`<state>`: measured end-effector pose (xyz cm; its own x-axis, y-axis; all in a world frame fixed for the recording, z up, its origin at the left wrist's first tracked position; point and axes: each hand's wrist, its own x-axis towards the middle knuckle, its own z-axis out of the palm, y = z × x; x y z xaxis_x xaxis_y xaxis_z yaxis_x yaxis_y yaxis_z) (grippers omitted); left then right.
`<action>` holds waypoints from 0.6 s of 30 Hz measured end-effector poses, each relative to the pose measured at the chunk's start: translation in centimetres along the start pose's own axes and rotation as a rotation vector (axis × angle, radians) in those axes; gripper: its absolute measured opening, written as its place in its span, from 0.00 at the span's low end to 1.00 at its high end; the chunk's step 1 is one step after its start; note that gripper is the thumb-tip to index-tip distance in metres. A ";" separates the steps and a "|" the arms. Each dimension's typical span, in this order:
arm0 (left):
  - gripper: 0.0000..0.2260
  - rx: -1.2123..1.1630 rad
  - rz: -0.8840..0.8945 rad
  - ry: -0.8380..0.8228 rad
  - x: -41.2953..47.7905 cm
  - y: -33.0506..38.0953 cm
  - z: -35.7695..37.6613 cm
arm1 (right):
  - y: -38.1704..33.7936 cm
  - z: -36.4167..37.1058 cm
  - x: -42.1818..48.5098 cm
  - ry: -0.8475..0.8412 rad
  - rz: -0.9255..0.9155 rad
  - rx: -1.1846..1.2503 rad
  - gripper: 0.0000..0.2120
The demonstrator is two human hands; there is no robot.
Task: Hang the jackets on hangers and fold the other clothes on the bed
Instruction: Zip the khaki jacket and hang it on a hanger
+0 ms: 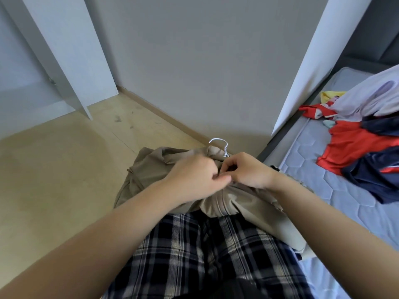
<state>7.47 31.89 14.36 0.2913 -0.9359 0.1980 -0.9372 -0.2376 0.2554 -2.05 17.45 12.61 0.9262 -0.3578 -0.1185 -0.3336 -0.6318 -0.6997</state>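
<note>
Clearly both hands are busy at the front of a tan jacket [151,169] bunched over the person's lap: the left hand [194,175] is closed, thumb and forefinger pinching a fold of cloth, and the right hand [248,171] is curled shut just beside it, fingertips nipping something small at the garment's opening. Whether that is a button, a zip pull or only fabric cannot be made out, since the fingers cover it. Just beyond the right hand's knuckles a white hanger [220,144] pokes its hook out of the collar; its shoulders are buried inside the jacket, so how well it sits cannot be told. The cloth looks light, soft and limp, likely to slump and slide off the hanger unless taken at the collar or hook rather than the loose body. Well off to the right of the right hand, on the bed [306,169], lies a heap of other clothes [356,145], red, navy and pale, partly cut off by the picture's edge, so their number is uncertain.
</note>
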 end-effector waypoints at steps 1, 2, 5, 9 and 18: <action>0.27 0.052 -0.033 -0.148 -0.4 0.3 0.8 | 0.0 -0.2 0.0 -0.002 0.019 0.026 0.12; 0.28 0.097 -0.049 -0.218 -0.5 0.5 1.5 | 0.1 -0.4 -0.1 -0.002 0.038 0.052 0.12; 0.27 0.114 -0.078 -0.194 -0.3 1.2 2.8 | 0.2 -0.9 -0.4 0.000 0.078 0.104 0.11; 0.18 -0.209 -0.220 -0.522 -0.2 1.3 3.7 | -0.1 -1.0 -0.7 -0.028 0.067 0.034 0.09; 0.18 -0.262 -0.159 -0.674 -0.2 0.8 4.2 | 0.0 -0.1 -0.4 0.019 0.008 -0.057 0.15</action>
<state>5.86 30.84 10.58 0.1597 -0.8719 -0.4628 -0.7924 -0.3929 0.4667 -2.42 17.50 12.73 0.9200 -0.3761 -0.1099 -0.3511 -0.6666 -0.6575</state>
